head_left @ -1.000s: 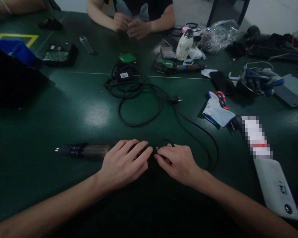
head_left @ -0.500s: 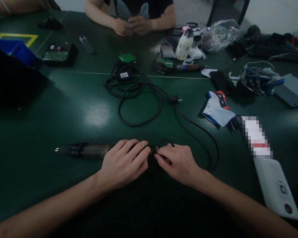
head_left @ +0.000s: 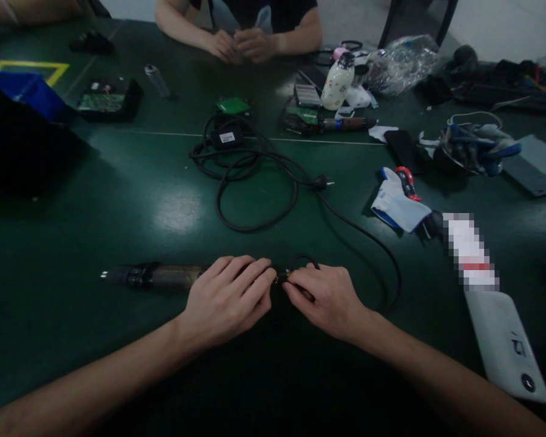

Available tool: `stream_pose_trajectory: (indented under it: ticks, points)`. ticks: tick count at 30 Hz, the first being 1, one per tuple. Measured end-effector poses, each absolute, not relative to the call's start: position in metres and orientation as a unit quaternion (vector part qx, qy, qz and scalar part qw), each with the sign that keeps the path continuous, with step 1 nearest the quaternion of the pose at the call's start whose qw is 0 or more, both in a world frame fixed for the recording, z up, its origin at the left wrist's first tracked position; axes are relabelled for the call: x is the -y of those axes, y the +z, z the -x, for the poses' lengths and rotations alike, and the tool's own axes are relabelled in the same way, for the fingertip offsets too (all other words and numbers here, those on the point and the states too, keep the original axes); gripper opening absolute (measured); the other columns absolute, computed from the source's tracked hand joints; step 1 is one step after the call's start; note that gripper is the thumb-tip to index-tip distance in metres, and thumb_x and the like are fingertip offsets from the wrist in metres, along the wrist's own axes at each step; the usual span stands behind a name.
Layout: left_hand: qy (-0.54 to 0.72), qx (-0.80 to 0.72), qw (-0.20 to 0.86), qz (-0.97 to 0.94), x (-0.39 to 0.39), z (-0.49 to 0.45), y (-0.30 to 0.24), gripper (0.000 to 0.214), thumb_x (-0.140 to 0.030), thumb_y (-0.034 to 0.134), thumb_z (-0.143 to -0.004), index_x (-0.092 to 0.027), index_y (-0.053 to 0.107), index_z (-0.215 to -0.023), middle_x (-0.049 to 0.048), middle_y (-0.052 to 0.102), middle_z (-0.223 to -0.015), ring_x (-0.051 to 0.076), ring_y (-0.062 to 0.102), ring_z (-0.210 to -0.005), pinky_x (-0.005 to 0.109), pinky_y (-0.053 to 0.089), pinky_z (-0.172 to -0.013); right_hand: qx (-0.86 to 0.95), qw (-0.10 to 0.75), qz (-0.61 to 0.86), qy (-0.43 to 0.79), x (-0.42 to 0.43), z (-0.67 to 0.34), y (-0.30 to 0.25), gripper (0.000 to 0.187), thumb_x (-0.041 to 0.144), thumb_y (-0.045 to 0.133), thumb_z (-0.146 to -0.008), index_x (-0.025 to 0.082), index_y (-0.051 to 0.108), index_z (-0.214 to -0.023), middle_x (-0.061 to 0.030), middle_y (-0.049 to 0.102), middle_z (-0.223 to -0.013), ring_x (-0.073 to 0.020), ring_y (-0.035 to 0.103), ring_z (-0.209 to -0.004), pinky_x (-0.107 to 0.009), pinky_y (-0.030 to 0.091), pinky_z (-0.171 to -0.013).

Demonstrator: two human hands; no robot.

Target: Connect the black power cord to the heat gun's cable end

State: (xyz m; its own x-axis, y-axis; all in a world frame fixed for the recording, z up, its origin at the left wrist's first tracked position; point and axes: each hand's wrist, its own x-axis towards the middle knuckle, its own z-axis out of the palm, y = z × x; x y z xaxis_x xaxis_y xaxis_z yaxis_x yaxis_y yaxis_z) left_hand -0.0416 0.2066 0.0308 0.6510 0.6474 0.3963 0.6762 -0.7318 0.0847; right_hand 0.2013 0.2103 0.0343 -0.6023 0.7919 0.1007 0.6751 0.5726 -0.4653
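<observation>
A dark, cylindrical electric screwdriver [head_left: 168, 277] lies on the green table, its metal tip pointing left. My left hand [head_left: 231, 294] is closed over its rear part, fingers wrapped across the top. Right beside it, my right hand [head_left: 325, 298] pinches the cable end at the tool's tail. A short loop of black cable [head_left: 304, 257] rises above the right fingers. Between the two hands a small part of the joint shows, but the fingers cover most of it, so I cannot tell whether plug and tool are fully joined.
A coiled black cord [head_left: 255, 229] with an adapter [head_left: 227, 138] and plug [head_left: 322, 182] lies ahead. To the right are a white-and-blue cloth piece [head_left: 398, 203], a long white device [head_left: 507, 346] and a bowl of gloves [head_left: 475, 152]. Another person's hands [head_left: 243, 46] rest across the table.
</observation>
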Motion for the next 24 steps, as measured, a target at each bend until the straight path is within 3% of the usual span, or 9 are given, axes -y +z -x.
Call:
stream_pose_trajectory:
  ticks: [15,24]
  points:
    - [-0.207,0.358,0.043,0.909,-0.2069,0.0414,0.0300,0.031,-0.024,0.069,-0.092,-0.021,0.069,-0.124,0.0065,0.073,-0.130,0.026,0.070,-0.110,0.044,0.055,-0.089,0.875,0.153,0.422,0.183,-0.2103,-0.2011,0.0341,0.031,0.033,0.051,-0.108,0.021,0.066,-0.084,0.0010,0.069,-0.076,-0.0139,0.055,-0.066,-0.031,0.033,-0.066]
    - [-0.206,0.368,0.034,0.906,-0.2068,0.0406,0.0308,0.027,-0.023,0.068,-0.094,-0.017,0.069,-0.121,0.0045,0.074,-0.128,0.025,0.069,-0.110,0.043,0.054,-0.090,0.875,0.150,0.420,0.187,-0.2107,-0.2010,0.0345,0.033,0.033,0.051,-0.109,0.021,0.064,-0.081,0.0011,0.068,-0.076,-0.0138,0.054,-0.066,-0.031,0.032,-0.065]
